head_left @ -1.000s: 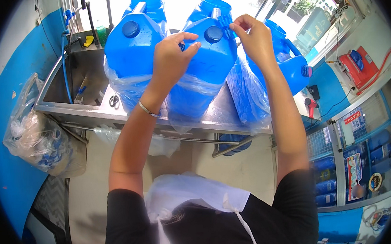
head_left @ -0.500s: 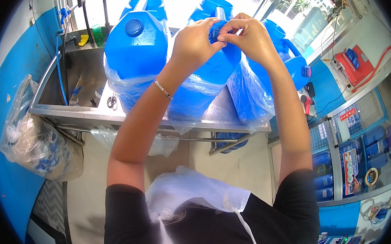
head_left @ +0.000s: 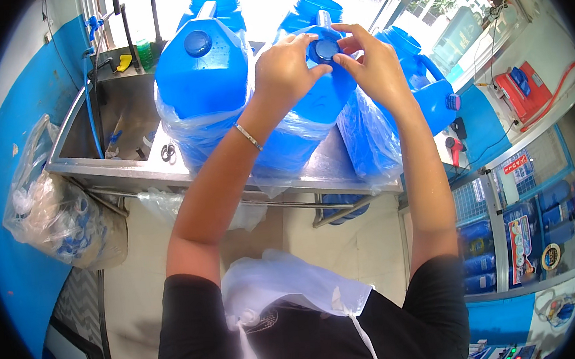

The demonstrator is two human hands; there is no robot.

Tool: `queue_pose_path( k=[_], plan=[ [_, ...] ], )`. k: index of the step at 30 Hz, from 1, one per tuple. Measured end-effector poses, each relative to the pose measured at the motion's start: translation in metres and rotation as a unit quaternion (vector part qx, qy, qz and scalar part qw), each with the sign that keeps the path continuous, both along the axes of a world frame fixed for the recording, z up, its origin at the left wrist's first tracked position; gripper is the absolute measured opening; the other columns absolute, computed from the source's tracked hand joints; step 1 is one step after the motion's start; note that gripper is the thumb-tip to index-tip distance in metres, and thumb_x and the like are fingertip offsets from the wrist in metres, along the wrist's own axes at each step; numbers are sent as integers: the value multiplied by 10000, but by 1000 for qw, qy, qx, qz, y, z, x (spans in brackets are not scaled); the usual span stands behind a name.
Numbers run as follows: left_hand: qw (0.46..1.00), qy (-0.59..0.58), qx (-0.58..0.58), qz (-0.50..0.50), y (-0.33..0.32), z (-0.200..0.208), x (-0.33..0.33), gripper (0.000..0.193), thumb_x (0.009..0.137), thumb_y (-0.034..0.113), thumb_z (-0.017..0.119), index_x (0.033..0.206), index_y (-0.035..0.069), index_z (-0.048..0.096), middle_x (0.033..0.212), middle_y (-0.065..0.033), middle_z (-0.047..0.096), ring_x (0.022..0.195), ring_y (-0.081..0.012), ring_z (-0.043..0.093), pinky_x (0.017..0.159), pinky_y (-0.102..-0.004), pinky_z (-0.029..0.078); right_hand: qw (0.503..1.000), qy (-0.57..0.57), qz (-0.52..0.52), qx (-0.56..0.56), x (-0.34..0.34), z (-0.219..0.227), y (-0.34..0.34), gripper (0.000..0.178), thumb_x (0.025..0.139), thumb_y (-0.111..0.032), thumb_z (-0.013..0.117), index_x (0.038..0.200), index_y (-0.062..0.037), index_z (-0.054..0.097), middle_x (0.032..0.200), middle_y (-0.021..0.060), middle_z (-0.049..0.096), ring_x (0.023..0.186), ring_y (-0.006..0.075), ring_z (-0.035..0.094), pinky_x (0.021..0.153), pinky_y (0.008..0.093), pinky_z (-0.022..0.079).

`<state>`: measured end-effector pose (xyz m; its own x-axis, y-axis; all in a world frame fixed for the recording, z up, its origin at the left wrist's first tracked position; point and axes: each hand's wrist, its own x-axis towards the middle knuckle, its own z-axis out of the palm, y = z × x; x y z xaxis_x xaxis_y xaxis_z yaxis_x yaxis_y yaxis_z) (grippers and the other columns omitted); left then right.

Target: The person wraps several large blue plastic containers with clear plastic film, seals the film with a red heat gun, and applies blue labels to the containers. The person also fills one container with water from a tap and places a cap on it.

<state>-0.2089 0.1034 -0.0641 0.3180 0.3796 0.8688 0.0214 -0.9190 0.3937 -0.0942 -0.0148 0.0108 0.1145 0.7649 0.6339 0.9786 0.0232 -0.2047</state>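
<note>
A dark blue screw cap (head_left: 325, 50) sits on the slanted front of the middle blue water jug (head_left: 325, 100). My left hand (head_left: 287, 73) curves round the cap's left side, with the fingertips above and the thumb below. On its right side, the thumb and bent fingers of my right hand (head_left: 371, 60) hold the cap's edge. Clear plastic wraps the lower part of this jug. To the left stands another blue jug (head_left: 202, 79) with its own cap (head_left: 198, 43) on and plastic bunched round its base. My palms are turned away from view.
A steel sink (head_left: 123, 114) lies left, with small scissors (head_left: 167, 152) on the counter beside it. Another blue jug (head_left: 432, 106) lies tilted at the right, near a red-handled tool (head_left: 455, 149). A plastic bag of caps (head_left: 70, 221) hangs at the left wall.
My right fingers have spread from a close pinch over the cap to its right edge, and the cap's top now shows. My left hand stays beside it.
</note>
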Motion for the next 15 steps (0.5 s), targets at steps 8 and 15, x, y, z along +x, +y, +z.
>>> queue_pose_path(
  k=[8, 15],
  plan=[
    [777, -161, -429, -431, -4, -3, -43, 584, 1048, 469, 212, 1385, 78, 486, 822, 22, 506, 672, -61, 411, 589, -194, 333, 996, 48, 68, -9, -55, -14, -5, 277, 765, -233, 794, 949, -63, 676, 814, 113, 614, 722, 248, 597, 660, 368, 495],
    [848, -129, -363, -364, 3, -16, -62, 560, 1039, 413, 274, 1390, 26, 476, 1045, -29, 595, 755, -85, 480, 651, -219, 399, 994, 39, 78, 59, -66, -29, 35, 277, 714, -152, 796, 943, -62, 670, 777, 101, 586, 690, 236, 581, 638, 371, 479]
  ],
)
